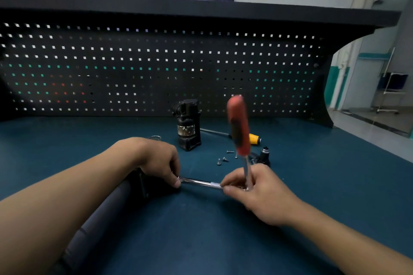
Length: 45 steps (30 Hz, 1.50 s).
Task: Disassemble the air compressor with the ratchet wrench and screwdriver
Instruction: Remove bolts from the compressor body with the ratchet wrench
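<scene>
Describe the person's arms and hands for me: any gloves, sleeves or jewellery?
The left forearm and right forearm are bare, with no sleeves in view. The left hand and right hand wear no gloves. No watch, bracelet or ring shows on either.

Blue desk (312,185): upright black compressor block (188,127) at centre; yellow-handled screwdriver (254,139), loose screws (223,160) and small black fitting (265,155) to its right.
</scene>
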{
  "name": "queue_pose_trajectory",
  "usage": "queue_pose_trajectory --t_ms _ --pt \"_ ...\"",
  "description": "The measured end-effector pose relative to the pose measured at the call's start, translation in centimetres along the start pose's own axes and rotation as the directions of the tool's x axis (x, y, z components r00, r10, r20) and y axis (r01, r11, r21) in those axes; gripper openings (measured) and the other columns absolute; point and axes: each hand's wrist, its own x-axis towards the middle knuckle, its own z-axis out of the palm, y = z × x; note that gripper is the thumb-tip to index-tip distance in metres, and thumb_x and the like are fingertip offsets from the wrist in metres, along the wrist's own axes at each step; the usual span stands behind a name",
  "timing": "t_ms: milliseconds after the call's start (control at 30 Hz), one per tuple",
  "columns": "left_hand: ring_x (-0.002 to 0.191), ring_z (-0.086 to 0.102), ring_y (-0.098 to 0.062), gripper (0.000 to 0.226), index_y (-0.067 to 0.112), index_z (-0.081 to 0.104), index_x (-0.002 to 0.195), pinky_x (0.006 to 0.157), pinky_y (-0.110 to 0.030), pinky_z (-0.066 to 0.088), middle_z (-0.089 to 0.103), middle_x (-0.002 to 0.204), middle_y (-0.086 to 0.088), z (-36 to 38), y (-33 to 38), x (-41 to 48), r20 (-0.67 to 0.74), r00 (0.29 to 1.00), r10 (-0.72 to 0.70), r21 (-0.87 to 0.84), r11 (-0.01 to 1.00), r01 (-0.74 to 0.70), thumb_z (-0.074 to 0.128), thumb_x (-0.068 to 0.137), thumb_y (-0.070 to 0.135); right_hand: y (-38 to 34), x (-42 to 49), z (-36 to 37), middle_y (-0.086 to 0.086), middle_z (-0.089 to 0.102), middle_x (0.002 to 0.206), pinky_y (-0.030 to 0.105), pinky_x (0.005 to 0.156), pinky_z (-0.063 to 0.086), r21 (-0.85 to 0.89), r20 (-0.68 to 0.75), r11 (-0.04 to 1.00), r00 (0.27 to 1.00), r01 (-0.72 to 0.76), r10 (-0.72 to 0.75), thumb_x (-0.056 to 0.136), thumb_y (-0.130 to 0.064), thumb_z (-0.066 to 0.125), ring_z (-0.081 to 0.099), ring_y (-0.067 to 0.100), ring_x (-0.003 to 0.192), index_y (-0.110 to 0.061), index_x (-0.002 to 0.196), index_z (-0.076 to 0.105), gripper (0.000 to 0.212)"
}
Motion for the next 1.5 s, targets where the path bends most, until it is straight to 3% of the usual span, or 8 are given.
queue_pose_trajectory --t_ms 133,267,467,567,733,1067,1267,1500 --pt "0.092 0.068 -0.010 0.023 0.031 0.076 0.091 0.082 -0.027 0.051 0.073 0.087 0.015 0.1 0.3 -0.2 -0.009 1.000 0.009 -0.003 1.000 -0.009 0.074 0.083 0.052 0.4 0.0 -0.5 -0.015 0.058 0.075 0.027 0.066 0.048 -0.332 0.194 0.861 0.921 0.385 -0.336 0.087 -0.013 0.052 0.055 0.000 0.070 -0.024 0.083 0.070 0.021" --pt "0.090 0.068 -0.007 0.024 0.032 0.078 0.093 0.083 -0.027 0.052 0.075 0.087 0.016 0.3 0.2 -0.4 -0.045 0.999 0.003 -0.009 1.000 -0.004 0.076 0.080 0.052 1.1 0.3 -0.6 -0.012 0.068 0.087 0.035 0.076 0.052 -0.404 0.195 0.833 0.925 0.379 -0.326 0.087 -0.006 0.066 0.064 0.006 0.082 -0.022 0.091 0.075 0.019" --pt "0.086 0.067 -0.008 0.024 0.032 0.078 0.093 0.080 -0.027 0.052 0.074 0.083 0.016 0.2 0.3 -0.5 -0.058 0.998 0.021 0.007 1.000 -0.021 0.077 0.080 0.052 -0.1 0.2 -0.1 -0.015 0.071 0.070 0.014 0.044 0.033 0.217 0.168 0.961 0.976 -0.172 0.137 0.096 -0.013 0.065 0.046 -0.001 0.046 -0.008 0.086 0.073 0.013" --pt "0.087 0.068 -0.008 0.024 0.033 0.079 0.092 0.080 -0.028 0.054 0.074 0.083 0.015 0.1 0.3 -0.6 -0.059 0.998 0.018 -0.007 1.000 -0.019 0.078 0.078 0.053 -0.9 0.7 -0.3 0.014 0.077 0.096 0.016 0.035 0.026 0.520 0.302 0.690 0.864 -0.503 0.403 0.099 -0.025 0.060 0.038 0.006 0.041 -0.012 0.090 0.066 0.017" --pt "0.082 0.067 -0.006 0.022 0.034 0.078 0.086 0.076 -0.025 0.052 0.073 0.077 0.017 0.2 0.2 -0.5 -0.070 0.997 0.012 -0.011 1.000 -0.013 0.079 0.077 0.054 -0.8 1.2 -0.4 0.020 0.074 0.095 0.012 0.027 0.023 0.720 0.471 0.291 0.752 -0.629 0.461 0.099 -0.024 0.054 0.033 0.003 0.033 -0.012 0.089 0.060 0.017" --pt "0.087 0.069 -0.013 0.033 0.027 0.077 0.088 0.083 -0.032 0.055 0.074 0.082 0.010 0.3 0.0 -0.2 -0.078 0.997 -0.010 -0.012 1.000 0.009 0.079 0.074 0.056 0.3 0.4 0.0 -0.001 0.076 0.078 0.021 0.048 0.042 0.113 0.024 0.984 0.990 -0.139 0.137 0.094 -0.016 0.069 0.054 0.008 0.049 -0.017 0.091 0.074 0.007" --pt "0.088 0.068 -0.005 0.021 0.036 0.077 0.093 0.083 -0.026 0.052 0.073 0.084 0.019 0.1 0.1 -0.3 -0.031 1.000 -0.006 -0.041 0.999 0.005 0.079 0.078 0.051 0.9 0.3 -0.5 -0.008 0.074 0.090 0.027 0.076 0.053 -0.376 0.099 0.818 0.896 0.436 -0.432 0.091 -0.009 0.064 0.069 0.008 0.085 -0.016 0.099 0.077 0.016" --pt "0.073 0.062 -0.002 0.015 0.040 0.072 0.069 0.070 -0.023 0.046 0.067 0.065 0.025 0.2 0.0 -0.2 -0.051 0.999 0.019 -0.032 0.999 -0.020 0.078 0.080 0.049 0.4 0.2 -0.2 -0.015 0.068 0.071 0.028 0.063 0.051 -0.118 0.057 0.975 0.982 0.186 -0.180 0.092 -0.004 0.065 0.062 0.007 0.064 -0.029 0.084 0.076 0.029"
